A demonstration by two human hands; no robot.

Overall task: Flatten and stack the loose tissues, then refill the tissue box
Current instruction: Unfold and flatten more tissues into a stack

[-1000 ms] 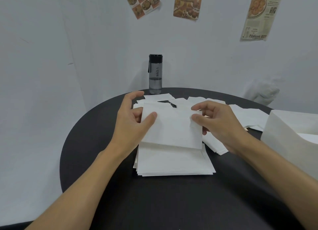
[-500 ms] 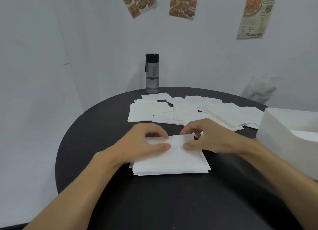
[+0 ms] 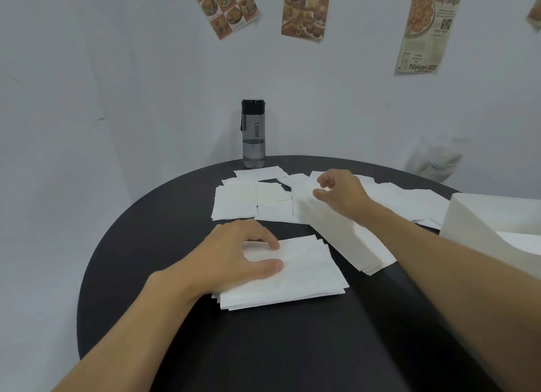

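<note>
A neat stack of flat white tissues [image 3: 295,277] lies on the black round table [image 3: 278,350] in front of me. My left hand [image 3: 237,255] rests on the stack's left part, fingertips and thumb touching the top sheet. Farther back, loose white tissues [image 3: 243,201] are spread over the table. My right hand [image 3: 341,194] is over them with fingers loosely curled, thumb and forefinger apart, and nothing held. An overlapping run of tissues [image 3: 351,239] stretches from under my right forearm toward the stack. The white tissue box [image 3: 480,216] stands at the right edge.
A dark water bottle [image 3: 253,133] stands at the table's far edge against the white wall. A white plastic bag [image 3: 436,160] lies behind the table at the right. Paper posters hang on the wall above.
Both hands brought a tissue down onto the stack and pressed it flat. My right hand then left the stack and reached back to the loose tissues; my left hand stayed on the stack.
</note>
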